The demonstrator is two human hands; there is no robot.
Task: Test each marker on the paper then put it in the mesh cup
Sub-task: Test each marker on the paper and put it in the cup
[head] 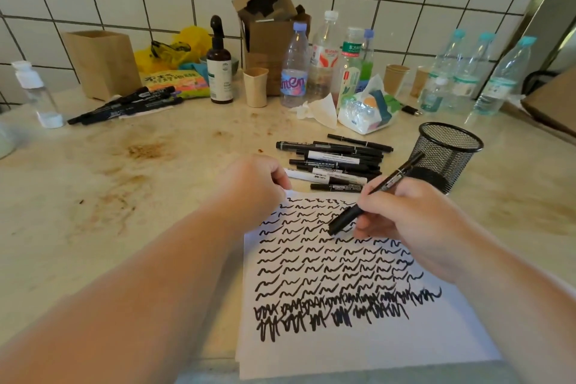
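Our right hand (402, 221) has its fingers (367, 229) curled round a black marker (371, 195), gripping it low on the barrel like a pen, tip down on the paper (343, 346) among the upper rows of squiggles. The marker's back end points up and away from the fingers, toward the mesh cup (448, 156), which stands upright on the desk (156, 196) just beyond the hand. Our left hand (255, 184) rests curled on the paper's far corner, pinning it; whether it pinches the edge we cannot tell.

We judge the marker light, stiff and smooth-sided, so a three-finger hold near the tip suits writing, and a hold nearer mid-barrel would suit dropping it end-first into the cup. The paper is thin and will slide unless held down. The cup looks light too and could tip if knocked at the rim.

A pile of markers (333, 162) lies between the two hands, just past the paper. More markers (124, 104) lie well off beyond the left hand.
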